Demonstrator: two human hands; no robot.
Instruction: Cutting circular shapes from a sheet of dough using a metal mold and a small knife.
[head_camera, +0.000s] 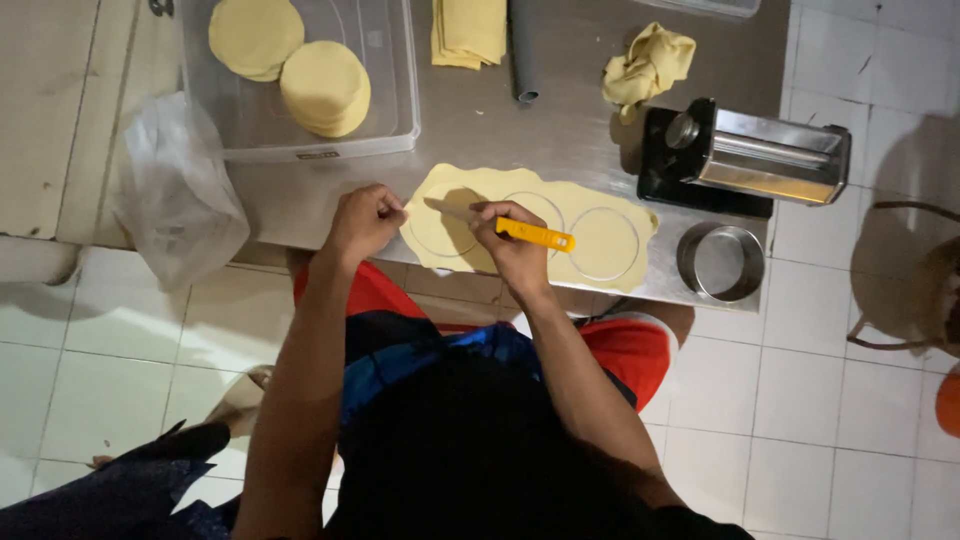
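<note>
Head view: my right hand (512, 240) grips a yellow-handled knife (500, 225) over the dough sheet (600, 245), my left hand (365, 220) pinching its edge.

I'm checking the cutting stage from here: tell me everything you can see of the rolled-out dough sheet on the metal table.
The dough sheet is pale yellow, thin and flat, an uneven oblong lying along the near edge of the metal table. Three round outlines are pressed into it side by side. The left hand pinches its left edge; the right hand rests on it holding a yellow-handled knife whose blade lies across the leftmost circle.
</note>
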